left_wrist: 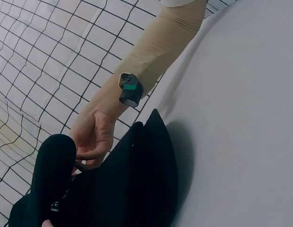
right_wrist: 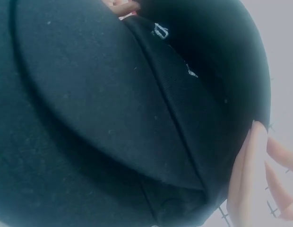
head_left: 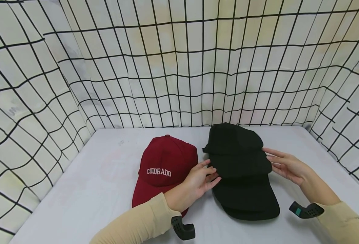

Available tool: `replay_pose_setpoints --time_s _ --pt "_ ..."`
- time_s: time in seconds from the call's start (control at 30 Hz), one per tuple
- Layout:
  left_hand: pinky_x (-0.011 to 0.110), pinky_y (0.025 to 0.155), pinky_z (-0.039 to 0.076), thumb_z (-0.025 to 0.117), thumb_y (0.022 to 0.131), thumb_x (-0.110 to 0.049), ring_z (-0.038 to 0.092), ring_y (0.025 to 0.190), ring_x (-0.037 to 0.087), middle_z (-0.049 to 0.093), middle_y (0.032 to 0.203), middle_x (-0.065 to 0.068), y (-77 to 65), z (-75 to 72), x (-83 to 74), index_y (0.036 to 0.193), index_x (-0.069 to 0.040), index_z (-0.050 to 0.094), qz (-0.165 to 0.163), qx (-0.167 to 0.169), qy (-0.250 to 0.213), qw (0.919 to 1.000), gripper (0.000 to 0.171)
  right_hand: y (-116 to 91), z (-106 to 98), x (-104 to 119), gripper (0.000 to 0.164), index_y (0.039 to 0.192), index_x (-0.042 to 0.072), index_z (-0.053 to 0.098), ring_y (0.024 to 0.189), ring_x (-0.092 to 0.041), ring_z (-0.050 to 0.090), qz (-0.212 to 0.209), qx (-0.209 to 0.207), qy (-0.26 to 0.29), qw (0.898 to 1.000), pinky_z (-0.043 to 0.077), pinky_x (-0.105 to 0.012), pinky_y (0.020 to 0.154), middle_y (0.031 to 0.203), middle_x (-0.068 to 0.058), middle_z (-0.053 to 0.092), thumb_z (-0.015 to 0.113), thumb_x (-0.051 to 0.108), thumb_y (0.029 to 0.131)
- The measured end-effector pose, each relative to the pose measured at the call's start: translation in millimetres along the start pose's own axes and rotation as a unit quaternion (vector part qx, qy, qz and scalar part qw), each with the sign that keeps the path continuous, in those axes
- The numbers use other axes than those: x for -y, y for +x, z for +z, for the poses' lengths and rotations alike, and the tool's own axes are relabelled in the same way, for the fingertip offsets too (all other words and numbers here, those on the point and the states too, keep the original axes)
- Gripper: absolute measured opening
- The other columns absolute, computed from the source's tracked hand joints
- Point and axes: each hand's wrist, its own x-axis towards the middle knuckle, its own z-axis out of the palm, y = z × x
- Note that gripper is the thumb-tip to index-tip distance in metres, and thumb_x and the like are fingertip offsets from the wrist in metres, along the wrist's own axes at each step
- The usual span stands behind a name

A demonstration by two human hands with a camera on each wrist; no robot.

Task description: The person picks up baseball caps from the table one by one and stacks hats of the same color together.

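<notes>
Black baseball caps [head_left: 243, 189] lie overlapped, one on another, brims toward me. The top one [head_left: 235, 139] is tipped up at the back. My left hand [head_left: 199, 179] is at the stack's left edge, fingers mostly straight and touching or very near the cloth. On the opposite side my right hand [head_left: 289, 166] reaches its extended fingertips to the cap's edge. In the right wrist view these fingers [right_wrist: 248, 175] rest along the rim of a black cap, and white stitching shows inside its front. A red cap [head_left: 167, 159] lettered COLORADO is partly behind my left forearm.
The caps lie on a white-covered table [head_left: 106, 189]. Black grid netting [head_left: 182, 67] hangs in front of pale sheets at the back and both sides. A dark tracker [head_left: 183, 228] sits on the left wrist and another [head_left: 305, 210] on the right.
</notes>
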Motion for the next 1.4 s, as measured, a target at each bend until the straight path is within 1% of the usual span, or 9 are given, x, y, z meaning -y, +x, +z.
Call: replay_pose_setpoints --time_s 0.1,0.23,0.37,0.47,0.67,0.9,1.03,1.17,1.4 --pt "0.047 0.104 0.048 0.053 0.101 0.004 0.056 0.104 0.024 0.055 0.122 0.015 -2.2 0.3 0.5 0.152 -0.001 0.040 -0.003 -0.004 0.008 1.0000 0.053 0 -2 -1 0.038 0.112 0.025 0.079 0.097 -0.011 0.071 -0.003 0.005 -0.010 1.000 0.056 -0.025 0.087 0.114 0.003 0.072 0.049 0.002 0.107" --pt "0.047 0.102 0.049 0.054 0.100 0.004 0.057 0.110 0.026 0.053 0.131 0.018 -3.6 -0.3 3.8 0.151 -0.002 0.040 -0.004 -0.006 0.019 0.9998 0.053 -1 -5 -3 0.038 0.113 0.025 0.077 0.099 -0.012 0.071 -0.010 0.019 -0.031 0.999 0.056 -0.027 0.088 0.115 0.003 0.072 0.050 0.001 0.107" --pt "0.047 0.101 0.051 0.056 0.099 0.005 0.057 0.111 0.027 0.050 0.139 0.022 -3.8 -2.0 8.6 0.150 -0.002 0.041 0.005 -0.005 0.042 0.9991 0.053 -1 -11 -4 0.038 0.114 0.026 0.076 0.100 -0.012 0.070 -0.013 0.038 -0.079 0.996 0.056 -0.027 0.088 0.114 0.004 0.071 0.049 0.000 0.107" --pt "0.046 0.099 0.052 0.058 0.098 0.005 0.059 0.105 0.026 0.052 0.134 0.020 -5.0 -3.3 11.9 0.148 -0.003 0.043 0.016 -0.008 0.066 0.9977 0.053 -2 -15 -4 0.037 0.114 0.026 0.074 0.101 -0.012 0.070 -0.011 0.057 -0.110 0.992 0.056 -0.028 0.089 0.115 0.004 0.070 0.049 0.000 0.107" --pt "0.046 0.090 0.057 0.061 0.096 0.005 0.062 0.094 0.022 0.059 0.112 0.012 -9.5 -6.1 18.1 0.143 -0.005 0.047 0.038 -0.016 0.113 0.9927 0.050 0 -21 -3 0.032 0.114 0.023 0.071 0.100 -0.011 0.069 -0.004 0.087 -0.159 0.984 0.056 -0.028 0.088 0.114 0.004 0.069 0.051 0.000 0.106" --pt "0.044 0.085 0.059 0.062 0.096 0.004 0.062 0.089 0.021 0.059 0.104 0.008 -10.8 -9.0 20.7 0.141 -0.006 0.048 0.055 -0.008 0.136 0.9891 0.049 1 -24 -2 0.027 0.107 0.019 0.070 0.092 -0.009 0.067 0.000 0.110 -0.217 0.970 0.057 -0.028 0.085 0.104 0.002 0.065 0.052 -0.001 0.105" --pt "0.044 0.088 0.058 0.061 0.096 0.004 0.059 0.092 0.021 0.057 0.107 0.009 -8.3 -6.2 18.0 0.143 -0.005 0.046 0.062 -0.010 0.131 0.9893 0.050 2 -25 1 0.025 0.109 0.020 0.068 0.093 -0.010 0.067 0.003 0.097 -0.225 0.970 0.058 -0.029 0.084 0.105 0.002 0.065 0.051 0.001 0.106" --pt "0.043 0.091 0.056 0.059 0.098 0.004 0.056 0.098 0.022 0.056 0.112 0.010 -2.9 -1.9 14.9 0.143 -0.003 0.045 0.082 -0.025 0.124 0.9886 0.048 5 -24 3 0.021 0.112 0.021 0.064 0.097 -0.014 0.068 0.010 0.074 -0.212 0.974 0.058 -0.030 0.085 0.107 0.001 0.068 0.051 0.005 0.107" --pt "0.026 0.075 0.053 0.059 0.098 0.003 0.055 0.092 0.018 0.058 0.111 0.011 6.9 3.9 14.4 0.137 0.002 0.050 0.121 -0.063 0.142 0.9804 0.040 5 -21 4 0.020 0.112 0.021 0.061 0.097 -0.015 0.069 0.008 0.075 -0.195 0.978 0.057 -0.029 0.086 0.106 0.000 0.071 0.049 0.005 0.108"
